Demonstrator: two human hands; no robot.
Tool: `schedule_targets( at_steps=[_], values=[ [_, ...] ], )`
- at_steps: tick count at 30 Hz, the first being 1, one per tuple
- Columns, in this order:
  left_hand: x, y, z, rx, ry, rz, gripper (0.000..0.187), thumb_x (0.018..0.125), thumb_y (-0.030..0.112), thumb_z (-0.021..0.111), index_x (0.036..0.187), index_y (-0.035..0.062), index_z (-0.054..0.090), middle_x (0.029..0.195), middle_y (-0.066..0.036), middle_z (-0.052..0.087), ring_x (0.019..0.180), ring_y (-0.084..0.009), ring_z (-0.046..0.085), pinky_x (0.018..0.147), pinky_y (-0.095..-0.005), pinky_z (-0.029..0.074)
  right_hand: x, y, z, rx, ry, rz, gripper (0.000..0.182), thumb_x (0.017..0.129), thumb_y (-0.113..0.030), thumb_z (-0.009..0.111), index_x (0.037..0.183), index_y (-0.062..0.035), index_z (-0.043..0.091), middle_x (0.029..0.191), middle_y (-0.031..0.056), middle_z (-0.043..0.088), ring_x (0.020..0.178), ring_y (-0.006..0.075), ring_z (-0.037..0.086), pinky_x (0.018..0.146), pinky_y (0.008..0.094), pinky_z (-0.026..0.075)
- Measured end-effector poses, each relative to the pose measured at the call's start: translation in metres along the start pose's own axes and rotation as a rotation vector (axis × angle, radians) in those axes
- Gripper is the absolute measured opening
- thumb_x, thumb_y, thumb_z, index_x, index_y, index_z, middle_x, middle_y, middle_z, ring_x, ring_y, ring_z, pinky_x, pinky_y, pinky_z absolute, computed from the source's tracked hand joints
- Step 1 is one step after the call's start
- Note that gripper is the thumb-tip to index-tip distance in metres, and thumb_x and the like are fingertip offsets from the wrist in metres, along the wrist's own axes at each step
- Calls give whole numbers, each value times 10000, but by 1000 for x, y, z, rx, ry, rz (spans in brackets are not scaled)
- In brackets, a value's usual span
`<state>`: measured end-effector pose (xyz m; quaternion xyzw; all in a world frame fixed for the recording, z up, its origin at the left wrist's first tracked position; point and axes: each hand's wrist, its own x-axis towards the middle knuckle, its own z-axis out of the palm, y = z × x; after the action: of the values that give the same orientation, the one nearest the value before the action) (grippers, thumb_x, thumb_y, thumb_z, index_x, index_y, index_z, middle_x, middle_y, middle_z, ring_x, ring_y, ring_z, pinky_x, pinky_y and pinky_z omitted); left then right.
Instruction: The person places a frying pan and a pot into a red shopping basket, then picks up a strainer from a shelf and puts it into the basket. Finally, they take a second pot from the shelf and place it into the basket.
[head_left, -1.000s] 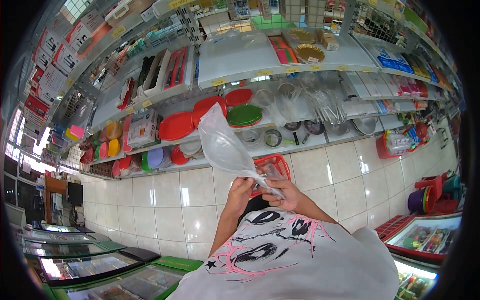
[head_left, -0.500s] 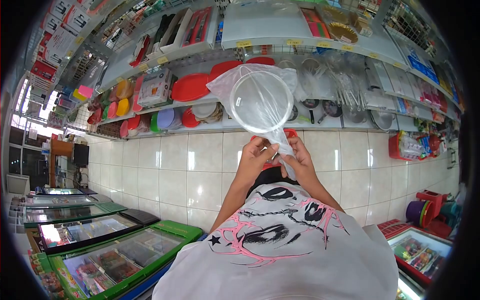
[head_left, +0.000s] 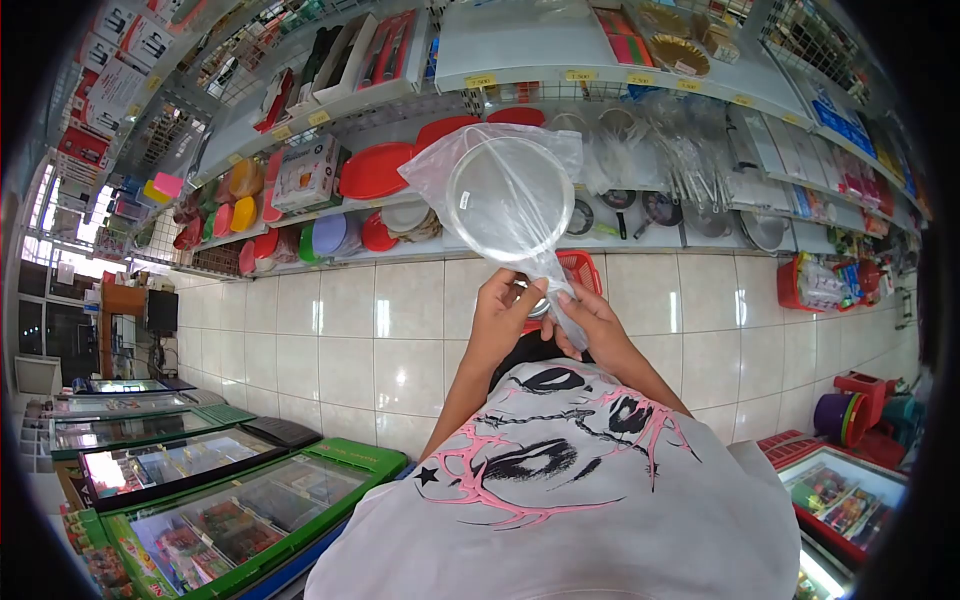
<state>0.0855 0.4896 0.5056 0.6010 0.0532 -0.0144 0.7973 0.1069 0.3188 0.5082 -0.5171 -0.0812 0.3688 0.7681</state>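
A round strainer with a pale rim is wrapped in a clear plastic bag, its handle end pointing down toward my body. My left hand is closed with its thumb and fingers on the wrapped handle, just below the round part. On the other side, my right hand grips the lower handle and the gathered plastic. Beneath both hands is a red basket, partly hidden, with something metallic and round showing between the hands.
Shelves ahead hold red trays, a boxed item, frying pans and bagged utensils. A green-edged freezer stands at lower left, a red-edged one at lower right. Another red basket sits right on the tiled floor.
The strainer has shifted slightly left and tilted a little, still held in both hands. More of the red basket beneath now shows.
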Motion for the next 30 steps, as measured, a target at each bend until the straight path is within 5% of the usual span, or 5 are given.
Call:
schedule_targets(
  at_steps=[8, 30],
  values=[
    [2, -5, 2, 29, 11, 87, 257, 911, 48, 629, 1153, -30, 595, 1075, -86, 651, 950, -131, 608, 857, -285, 456, 0, -3, 1, -7, 56, -17, 361, 1043, -408, 387, 1081, -79, 529, 736, 42, 589, 462, 49, 421, 417, 190, 316],
    [1, -5, 1, 30, 9, 104, 256, 904, 56, 641, 1144, -25, 604, 1076, -92, 660, 975, -144, 608, 879, -299, 451, 0, -5, 1, 2, 63, -3, 321, 1038, -385, 421, 1069, -87, 536, 697, 14, 555, 486, 35, 404, 427, 183, 313]
  ],
)
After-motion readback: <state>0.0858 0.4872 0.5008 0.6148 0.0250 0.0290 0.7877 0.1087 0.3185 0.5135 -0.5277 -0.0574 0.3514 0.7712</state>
